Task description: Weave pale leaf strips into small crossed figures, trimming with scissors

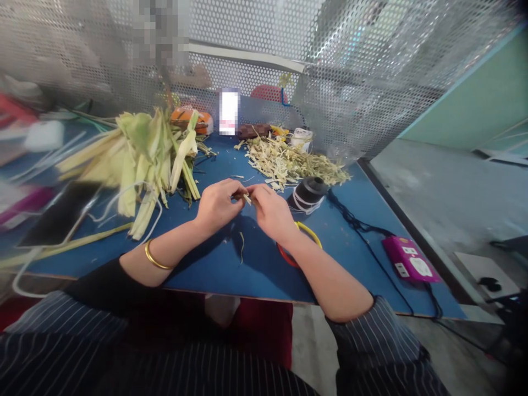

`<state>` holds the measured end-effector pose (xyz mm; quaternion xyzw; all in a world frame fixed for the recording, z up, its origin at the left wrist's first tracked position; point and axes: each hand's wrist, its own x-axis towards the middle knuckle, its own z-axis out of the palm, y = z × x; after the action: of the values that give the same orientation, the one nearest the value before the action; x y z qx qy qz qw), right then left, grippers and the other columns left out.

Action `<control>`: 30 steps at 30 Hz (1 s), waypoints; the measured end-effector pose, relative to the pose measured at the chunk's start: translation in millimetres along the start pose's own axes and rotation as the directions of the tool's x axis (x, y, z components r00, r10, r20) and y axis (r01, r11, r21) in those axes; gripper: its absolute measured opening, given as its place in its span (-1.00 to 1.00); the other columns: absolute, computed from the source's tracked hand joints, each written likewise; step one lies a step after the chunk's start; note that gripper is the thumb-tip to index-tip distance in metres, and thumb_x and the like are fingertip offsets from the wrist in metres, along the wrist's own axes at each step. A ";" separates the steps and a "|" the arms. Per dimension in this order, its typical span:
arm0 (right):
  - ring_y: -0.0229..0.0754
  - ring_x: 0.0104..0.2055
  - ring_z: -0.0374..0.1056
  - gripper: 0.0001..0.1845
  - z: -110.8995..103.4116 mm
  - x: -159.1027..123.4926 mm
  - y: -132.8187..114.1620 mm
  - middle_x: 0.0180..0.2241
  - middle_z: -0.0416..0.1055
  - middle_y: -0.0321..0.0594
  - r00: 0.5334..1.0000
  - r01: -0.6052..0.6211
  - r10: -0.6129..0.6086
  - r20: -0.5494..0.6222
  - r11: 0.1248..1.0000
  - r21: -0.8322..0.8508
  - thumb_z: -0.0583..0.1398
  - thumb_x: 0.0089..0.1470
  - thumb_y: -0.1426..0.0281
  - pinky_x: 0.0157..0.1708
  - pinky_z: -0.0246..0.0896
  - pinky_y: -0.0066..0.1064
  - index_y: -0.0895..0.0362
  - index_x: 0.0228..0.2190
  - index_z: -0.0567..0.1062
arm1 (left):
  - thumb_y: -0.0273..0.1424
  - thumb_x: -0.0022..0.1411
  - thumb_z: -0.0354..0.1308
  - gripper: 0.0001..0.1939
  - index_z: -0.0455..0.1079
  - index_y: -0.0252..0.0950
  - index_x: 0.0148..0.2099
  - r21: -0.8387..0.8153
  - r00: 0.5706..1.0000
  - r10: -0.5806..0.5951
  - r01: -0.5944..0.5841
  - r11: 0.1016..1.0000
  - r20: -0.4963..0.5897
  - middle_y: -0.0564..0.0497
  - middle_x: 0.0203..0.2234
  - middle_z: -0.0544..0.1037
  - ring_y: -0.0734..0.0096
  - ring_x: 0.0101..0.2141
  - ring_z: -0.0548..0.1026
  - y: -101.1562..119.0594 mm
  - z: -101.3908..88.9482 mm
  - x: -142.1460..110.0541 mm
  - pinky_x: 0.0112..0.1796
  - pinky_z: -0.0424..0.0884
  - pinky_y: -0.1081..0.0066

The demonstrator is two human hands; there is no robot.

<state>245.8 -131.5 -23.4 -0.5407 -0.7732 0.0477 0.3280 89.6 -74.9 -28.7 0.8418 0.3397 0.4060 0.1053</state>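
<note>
Above the middle of the blue table, my left hand [219,206] and my right hand [271,212] meet fingertip to fingertip. Both are closed in a pinch around a small pale piece of husk [247,199], mostly hidden by the fingers. A thin dry strand [241,247] lies on the table below them. To the left of my left hand is a bunch of pale green and yellow corn husks [140,148]. Beyond my right hand spreads a heap of small dried husk pieces [284,159]. Beside that hand stands a black cone [309,195] wound with white string.
A yellow and red ring [309,230] lies partly under my right forearm. A purple power strip [410,259] with black cables sits at the table's right side. A dark flat device [61,214] lies at left. A perforated metal screen [256,33] rises behind the table.
</note>
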 end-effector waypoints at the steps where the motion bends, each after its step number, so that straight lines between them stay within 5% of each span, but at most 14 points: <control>1: -0.12 -0.08 0.34 -0.76 0.2 0.1 0.0 -0.06 0.38 -0.06 1.000 -0.010 0.010 -0.003 1.000 -0.015 -0.04 0.15 0.57 -0.15 0.22 -0.32 0.15 -0.28 0.38 | -0.56 0.08 0.08 -0.82 0.47 -0.31 -0.27 0.068 0.999 0.027 -0.029 0.997 0.028 -0.02 -0.38 0.55 0.39 -0.35 0.48 0.7 -0.4 -0.7 -0.29 0.37 0.42; 7: -0.17 -0.25 0.34 -0.78 -2.5 2.1 7.0 -0.20 0.41 -0.09 0.990 -0.066 0.092 0.103 0.970 -0.234 -0.02 0.21 0.43 -0.31 0.10 -0.39 0.14 -0.32 0.42 | -0.50 0.27 -0.07 -0.76 0.44 -0.38 -0.24 0.419 0.951 0.051 -0.182 0.889 0.305 -0.16 -0.33 0.54 0.21 -0.28 0.49 16.8 -4.1 -9.5 -0.30 0.35 0.31; 12: -0.16 -0.36 0.33 -0.82 -4.8 3.2 15.8 -0.40 0.47 -0.20 0.900 -0.099 0.225 0.374 0.940 -0.327 0.04 0.13 0.44 -0.44 -0.07 -0.40 0.09 -0.33 0.45 | -0.36 0.24 0.02 -0.74 0.52 -0.33 -0.26 0.314 0.861 -0.073 -0.103 0.944 0.503 -0.11 -0.36 0.58 0.19 -0.29 0.52 20.2 -5.3 -11.6 -0.29 0.37 0.32; 16: -0.19 -0.36 0.33 -0.81 -5.7 4.3 17.5 -0.40 0.49 -0.21 0.874 -0.110 0.233 0.425 0.949 -0.294 0.06 0.09 0.46 -0.44 -0.06 -0.43 0.08 -0.34 0.47 | -0.41 0.25 -0.06 -0.68 0.54 -0.23 -0.14 0.126 0.843 -0.115 0.057 0.990 0.526 -0.01 -0.27 0.62 0.29 -0.24 0.53 8.9 -14.2 -1.3 -0.22 0.36 0.38; 21: -0.25 -0.41 0.30 -0.83 -12.7 4.9 14.2 -0.42 0.48 -0.23 0.876 -0.139 0.232 0.423 0.961 -0.239 0.07 0.06 0.49 -0.45 -0.04 -0.45 0.09 -0.38 0.47 | -0.39 0.20 -0.01 -0.70 0.54 -0.25 -0.15 0.200 0.871 -0.178 0.093 0.975 0.458 -0.02 -0.25 0.61 0.25 -0.22 0.51 -1.3 -20.3 5.1 -0.22 0.34 0.35; 30: -0.27 -0.45 0.29 -0.72 -9.8 5.1 11.1 -0.47 0.46 -0.28 0.913 -0.111 0.144 0.383 0.988 -0.108 0.10 0.03 0.49 -0.44 0.00 -0.47 0.07 -0.22 0.51 | -0.26 0.08 0.14 -0.79 0.56 -0.20 -0.32 0.194 0.774 -0.194 0.094 0.976 0.602 0.05 -0.49 0.55 0.39 -0.44 0.42 -12.0 -14.5 8.5 -0.46 0.15 0.42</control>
<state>259.2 -125.3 -18.2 -0.5829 -0.7874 0.1429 0.1409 76.6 -61.8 -19.5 0.9051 0.3802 0.0716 0.1765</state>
